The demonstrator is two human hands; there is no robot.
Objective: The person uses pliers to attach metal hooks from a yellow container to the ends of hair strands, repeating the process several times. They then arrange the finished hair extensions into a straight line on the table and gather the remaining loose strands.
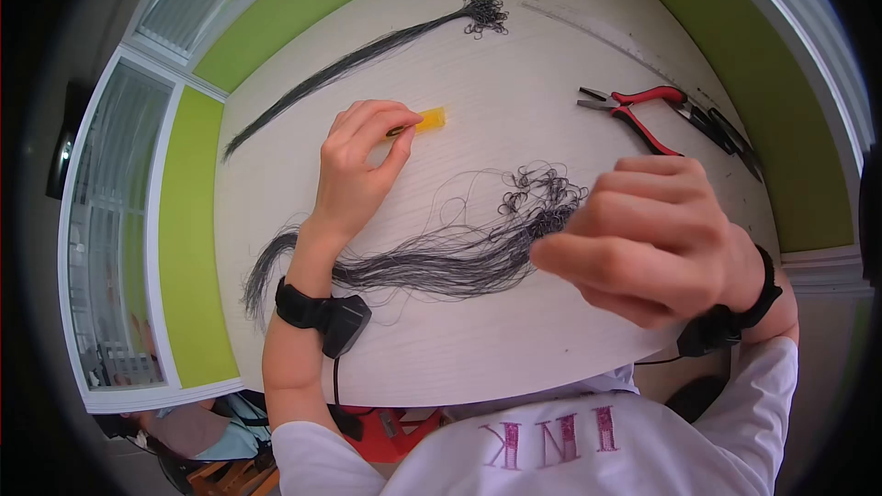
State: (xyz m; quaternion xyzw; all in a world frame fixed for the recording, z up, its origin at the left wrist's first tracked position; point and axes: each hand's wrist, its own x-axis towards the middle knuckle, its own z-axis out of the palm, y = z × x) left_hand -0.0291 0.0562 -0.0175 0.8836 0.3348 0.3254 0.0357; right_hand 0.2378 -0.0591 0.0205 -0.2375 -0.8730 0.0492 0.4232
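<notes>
My left hand [363, 152] pinches thumb and index finger together on a small flat yellow piece [432, 118] above the table. A dark bit shows between those fingers; what it is I cannot make out. Closer to the camera, my right hand [648, 239] is closed like a fist, its fingertips turned out of sight, so anything in it is hidden. It hovers by the curled end of a loose bundle of thin black strands [432, 262], whose right end is a tangle of small dark hooks [542, 193]. My left forearm crosses over this bundle.
A second, straighter black bundle [358, 55] with hooked ends [485, 14] lies at the back. Red-handled pliers [634, 106], a black tool [721, 133] and a clear ruler [606, 32] are at the right. Green panels [188, 239] edge the table; a person [197, 432] sits lower left.
</notes>
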